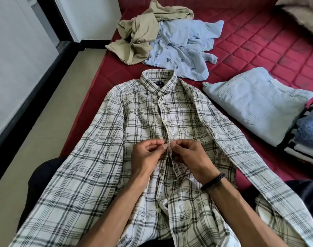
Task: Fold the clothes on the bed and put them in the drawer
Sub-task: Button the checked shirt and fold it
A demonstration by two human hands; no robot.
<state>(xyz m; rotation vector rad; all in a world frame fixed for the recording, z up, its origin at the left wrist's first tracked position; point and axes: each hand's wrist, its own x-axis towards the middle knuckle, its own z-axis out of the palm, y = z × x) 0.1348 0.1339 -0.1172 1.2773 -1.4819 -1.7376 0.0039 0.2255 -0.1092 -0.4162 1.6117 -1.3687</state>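
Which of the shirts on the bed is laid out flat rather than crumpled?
The plaid shirt, spread front-up with both hands pinching its button placket. The light blue printed shirt beyond its collar lies crumpled beside the beige garment.

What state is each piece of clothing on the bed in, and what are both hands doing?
Plaid shirt: spread flat, partly buttoned.
Left hand: pinching the placket.
Right hand: pinching the placket.
Khaki garment: crumpled, unfolded.
Light blue shirt: crumpled, unfolded.
Pale trousers: folded.
Striped stack: folded.
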